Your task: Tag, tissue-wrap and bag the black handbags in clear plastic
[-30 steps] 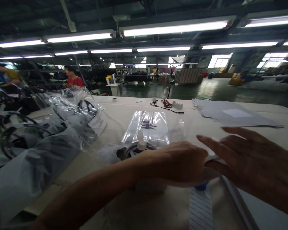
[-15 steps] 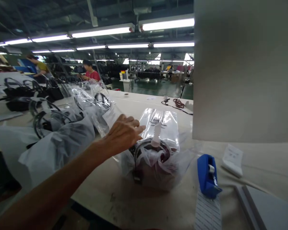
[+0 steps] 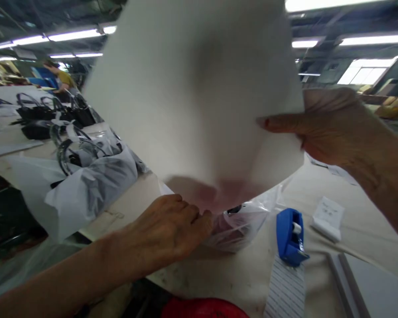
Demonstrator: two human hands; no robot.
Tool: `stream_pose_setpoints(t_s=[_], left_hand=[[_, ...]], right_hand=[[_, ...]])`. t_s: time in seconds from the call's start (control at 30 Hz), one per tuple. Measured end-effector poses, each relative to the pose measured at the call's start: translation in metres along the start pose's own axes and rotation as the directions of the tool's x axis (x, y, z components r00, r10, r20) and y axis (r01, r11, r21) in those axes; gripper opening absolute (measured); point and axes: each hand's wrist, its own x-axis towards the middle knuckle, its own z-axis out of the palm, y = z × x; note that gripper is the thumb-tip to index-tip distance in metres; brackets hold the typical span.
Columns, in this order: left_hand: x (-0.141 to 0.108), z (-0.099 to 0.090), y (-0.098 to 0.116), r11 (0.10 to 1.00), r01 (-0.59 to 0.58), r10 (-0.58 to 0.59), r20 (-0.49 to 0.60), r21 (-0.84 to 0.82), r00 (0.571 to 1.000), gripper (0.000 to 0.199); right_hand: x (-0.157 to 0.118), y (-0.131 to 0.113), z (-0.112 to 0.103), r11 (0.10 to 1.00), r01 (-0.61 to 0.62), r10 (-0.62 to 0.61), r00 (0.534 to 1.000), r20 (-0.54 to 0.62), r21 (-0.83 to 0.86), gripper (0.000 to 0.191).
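Note:
A large pale sheet [image 3: 199, 97], seemingly stiff, fills the middle of the view, tilted and raised above the table. My right hand [image 3: 331, 123] grips its right edge, thumb flat on the near face and fingers behind. Below the sheet's lower edge lies a wrapped handbag [image 3: 232, 227], reddish under a clear plastic bag [image 3: 258, 216]; most of it is hidden by the sheet. My left hand [image 3: 179, 223] is at the handbag's left side, fingers curled and closed on the plastic bag's edge. The fingertips are partly hidden.
A blue tape dispenser [image 3: 289, 236] stands right of the handbag on a printed label sheet [image 3: 283, 287]. Farther right are a white packet [image 3: 328, 218] and a grey flat stack [image 3: 371, 282]. Wrapped bags [image 3: 96, 185] crowd the left; a co-worker [image 3: 61, 79] stands beyond.
The pale sheet has swung from the right to the middle, over the handbag, with my right hand now visible on it. My left hand has come lower and nearer, closing on the plastic.

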Motion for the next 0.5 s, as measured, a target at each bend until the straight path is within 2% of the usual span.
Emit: stream_pose_setpoints(t_s=[0.07, 0.1, 0.17, 0.23, 0.3, 0.4, 0.47, 0.5], left_hand=[[-0.005, 0.002, -0.003, 0.999, 0.035, -0.035, -0.011, -0.009, 0.999, 0.019], [-0.006, 0.004, -0.005, 0.999, 0.048, -0.049, -0.015, -0.019, 0.999, 0.018], [-0.009, 0.008, -0.010, 0.997, 0.073, -0.073, 0.004, -0.039, 0.997, 0.014], [-0.012, 0.011, -0.013, 0.990, 0.137, -0.133, 0.067, -0.045, 0.989, 0.006], [-0.016, 0.014, -0.016, 0.976, 0.215, -0.205, 0.167, -0.044, 0.964, 0.018], [-0.025, 0.017, -0.021, 0.970, 0.228, -0.179, 0.379, -0.087, 0.908, 0.006], [-0.032, 0.018, -0.028, 0.968, 0.211, -0.130, 0.454, -0.133, 0.882, 0.018], [-0.036, 0.017, -0.032, 0.964, 0.225, -0.144, 0.434, -0.141, 0.890, 0.020]], right_hand=[[0.000, 0.012, 0.005, 0.983, -0.139, 0.153, 0.982, 0.113, -0.122, 0.043], [-0.001, 0.018, 0.007, 0.959, -0.219, 0.252, 0.951, 0.181, -0.181, 0.046], [-0.001, 0.027, 0.009, 0.902, -0.334, 0.410, 0.860, 0.305, -0.272, 0.044], [-0.002, 0.032, 0.011, 0.878, -0.343, 0.457, 0.806, 0.375, -0.333, 0.039], [-0.004, 0.033, 0.011, 0.869, -0.303, 0.454, 0.803, 0.386, -0.392, 0.036], [-0.006, 0.033, 0.009, 0.849, -0.241, 0.441, 0.814, 0.377, -0.471, 0.033], [-0.007, 0.033, 0.005, 0.854, -0.187, 0.386, 0.854, 0.349, -0.486, 0.033], [-0.007, 0.034, 0.004, 0.862, -0.151, 0.338, 0.883, 0.325, -0.484, 0.033]])
